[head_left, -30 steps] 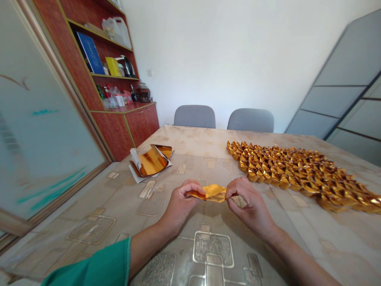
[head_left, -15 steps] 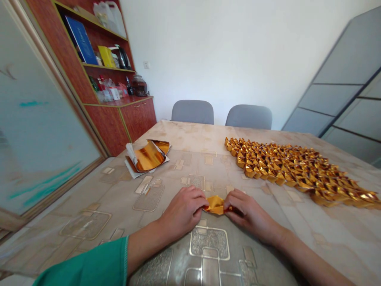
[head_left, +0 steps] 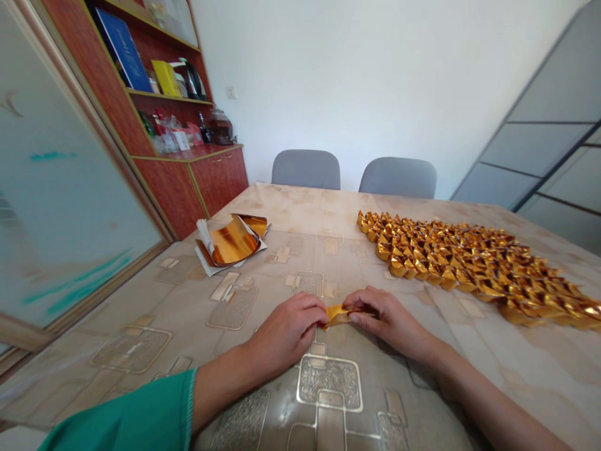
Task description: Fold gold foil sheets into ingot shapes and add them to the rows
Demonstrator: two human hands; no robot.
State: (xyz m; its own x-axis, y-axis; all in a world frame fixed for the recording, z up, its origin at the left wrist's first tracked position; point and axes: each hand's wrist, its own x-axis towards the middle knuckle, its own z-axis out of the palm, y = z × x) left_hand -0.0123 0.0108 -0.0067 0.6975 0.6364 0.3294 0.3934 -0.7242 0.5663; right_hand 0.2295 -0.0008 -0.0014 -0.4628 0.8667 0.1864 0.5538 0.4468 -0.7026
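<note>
The left hand (head_left: 288, 329) and right hand (head_left: 382, 316) each pinch one end of a small folded piece of shiny gold foil paper (head_left: 337, 314), held low against the patterned beige table (head_left: 328, 250). This looks like creasing a fold, which calls for firm, even pressure along the edge.

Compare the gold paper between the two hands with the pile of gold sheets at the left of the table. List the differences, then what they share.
The gold paper is folded small and narrow; the pile of gold sheets is broad and unfolded, its top sheet curling. The gold paper is pinched between the left hand and right hand; the pile lies untouched on the table. Both are shiny gold foil.
</note>
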